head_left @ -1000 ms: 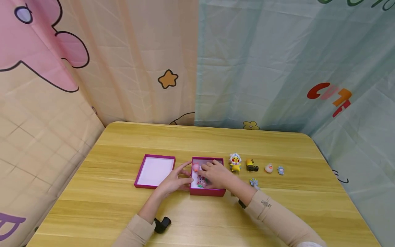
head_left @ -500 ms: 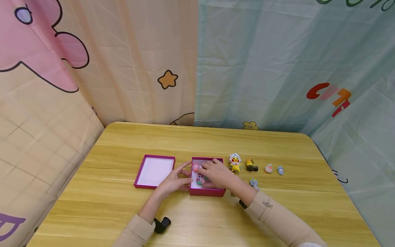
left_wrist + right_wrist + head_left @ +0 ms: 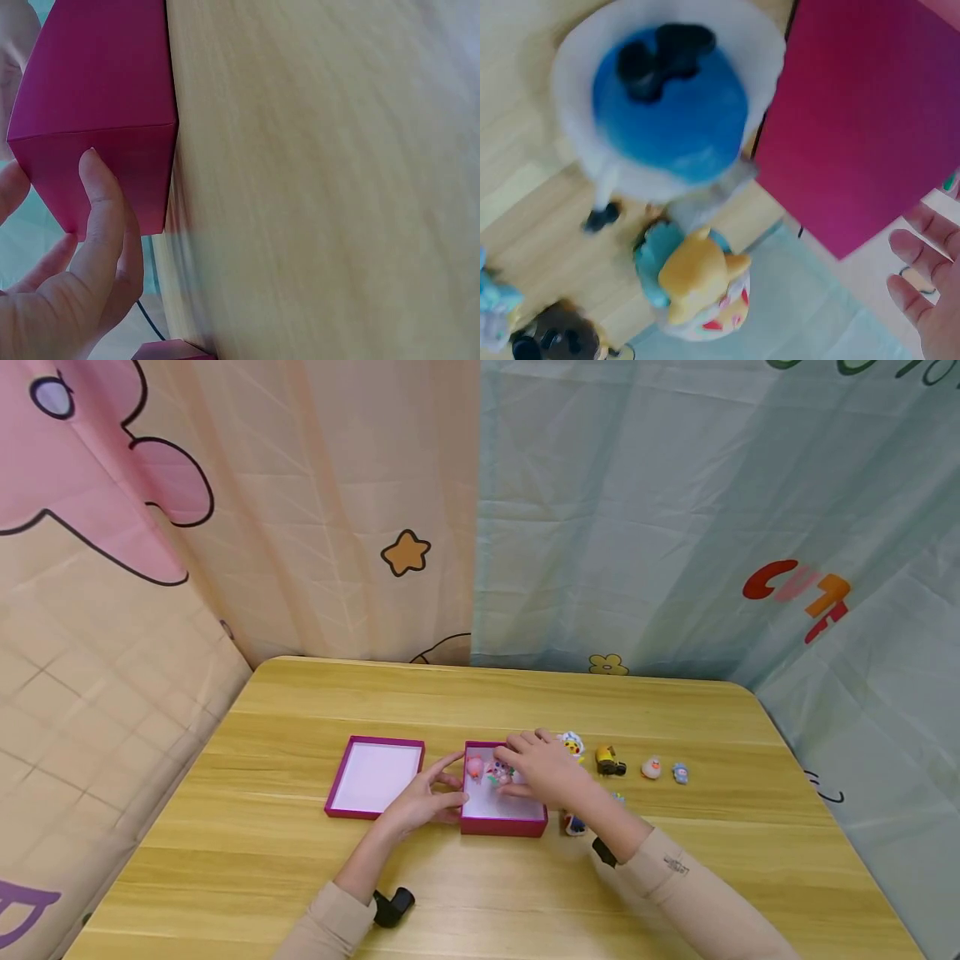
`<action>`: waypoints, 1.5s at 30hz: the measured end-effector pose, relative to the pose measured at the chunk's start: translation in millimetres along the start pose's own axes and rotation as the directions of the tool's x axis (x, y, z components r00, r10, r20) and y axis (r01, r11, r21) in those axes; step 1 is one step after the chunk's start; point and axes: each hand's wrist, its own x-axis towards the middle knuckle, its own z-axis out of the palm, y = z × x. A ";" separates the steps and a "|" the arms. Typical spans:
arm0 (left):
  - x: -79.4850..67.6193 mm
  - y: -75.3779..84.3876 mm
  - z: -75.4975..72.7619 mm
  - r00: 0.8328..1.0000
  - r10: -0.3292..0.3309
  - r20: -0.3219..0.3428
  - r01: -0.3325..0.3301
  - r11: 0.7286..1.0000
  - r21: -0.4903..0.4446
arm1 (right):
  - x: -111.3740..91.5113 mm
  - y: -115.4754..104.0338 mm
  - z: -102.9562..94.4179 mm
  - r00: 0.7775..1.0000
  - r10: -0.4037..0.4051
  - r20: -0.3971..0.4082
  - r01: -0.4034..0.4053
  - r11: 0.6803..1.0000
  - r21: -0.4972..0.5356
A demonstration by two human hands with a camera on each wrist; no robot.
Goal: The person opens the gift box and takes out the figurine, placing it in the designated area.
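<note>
My left hand (image 3: pixel 422 799) rests at the left side of a magenta box (image 3: pixel 504 828), its fairly straight fingers touching the outer wall in the left wrist view. Over the box's right part hovers my right hand (image 3: pixel 549 770), fingers spread loosely and nothing visible between them in the right wrist view. Just left of its thumb, inside the box, lies a small pink-and-green toy figure (image 3: pixel 498 772). Beside that is a round pink toy (image 3: pixel 475 767). A blue-and-white figure (image 3: pixel 575 824) sits by the box's near right corner, its blue underside (image 3: pixel 675 120) large in the right wrist view.
A shallow magenta lid (image 3: pixel 377 777) with a white inside lies left of the box. To the right stand a yellow figure in a white hood (image 3: pixel 572 744), a yellow-and-black toy (image 3: pixel 609 761), a white duck (image 3: pixel 652 767) and a small blue figure (image 3: pixel 680 773).
The pink-and-green toy has shifted toward the back of the box. My right hand has moved up and to the right, uncovering the blue-and-white figure. My left hand has stayed put.
</note>
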 end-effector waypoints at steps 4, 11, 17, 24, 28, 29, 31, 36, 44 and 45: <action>-0.2 0.7 0.4 1.000 -0.006 -0.009 0.006 1.000 -0.002 | -8.0 5.1 -6.2 0.999 0.047 -0.018 -0.047 0.999 0.015; -0.2 1.4 0.8 1.000 0.000 -0.010 -0.001 1.000 -0.002 | -28.5 14.7 -10.1 0.990 0.117 -0.079 -0.116 0.993 0.011; -0.3 1.2 0.5 1.000 -0.001 -0.015 0.001 1.000 -0.006 | -47.7 23.0 -11.0 0.978 0.166 -0.128 -0.163 0.986 0.032; -0.9 2.1 0.2 1.000 -0.001 -0.018 0.001 1.000 0.006 | -74.5 35.6 -10.4 0.952 0.251 -0.173 -0.249 0.968 0.033; -1.1 2.6 0.2 1.000 -0.004 -0.017 0.004 1.000 0.009 | -90.8 43.7 -8.6 0.935 0.307 -0.175 -0.306 0.951 0.038; -1.2 2.8 0.4 1.000 -0.005 -0.016 0.005 1.000 0.009 | -95.0 45.5 -8.0 0.931 0.324 -0.168 -0.321 0.946 0.040; -1.3 3.0 0.7 1.000 -0.005 -0.015 0.005 1.000 0.008 | -102.8 48.6 -6.9 0.922 0.357 -0.149 -0.354 0.934 0.048; -1.6 3.4 1.3 1.000 -0.006 -0.019 0.006 1.000 0.008 | -120.1 54.7 -2.4 0.903 0.418 -0.096 -0.415 0.908 0.054; -0.5 2.2 1.8 1.000 -0.013 -0.025 0.014 1.000 0.006 | -146.6 61.3 4.9 0.880 0.474 -0.024 -0.473 0.880 0.051; -0.4 2.1 1.9 1.000 -0.013 -0.025 0.013 1.000 0.007 | -149.8 61.7 5.7 0.878 0.478 -0.019 -0.477 0.878 0.049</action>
